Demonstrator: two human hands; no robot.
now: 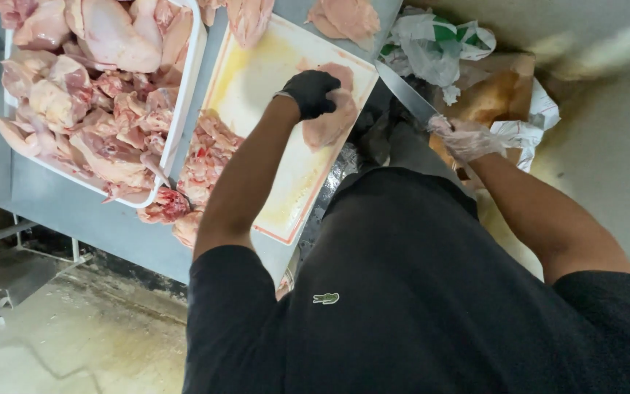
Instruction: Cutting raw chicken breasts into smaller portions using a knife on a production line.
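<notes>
**Slippery fillet, big knife, blade near your other hand**

Your left hand (313, 93), in a black glove, was pressed down flat on a raw chicken fillet (329, 120) sitting at the right edge of the white cutting board (257, 80). Fingers were curled over the meat, pinning it rather than picking it up. Your right hand (468, 138), in a thin clear glove, was closed around the handle of a long knife (405, 91), with the blade angled up and in toward the board's corner.

What I'd worry about: that fillet looked wet, glossy and soft, and the board had a yellowish greasy film on it. Smooth meat on a slick plastic board could have slid out from under your palm, and your fingers were right beside where the edge would come in. The loose, wrinkled clear glove might also have let the handle twist.

The fillet was also hanging close to the board's edge, so a shove could have pushed it off onto the grey table (60, 204).

Left of the board: a ragged, bony pile of scraps (205, 157), then a white tray (184, 95) heaped with pale, lumpy chicken pieces. Crumpled plastic bags (439, 44) sat behind the knife.
</notes>
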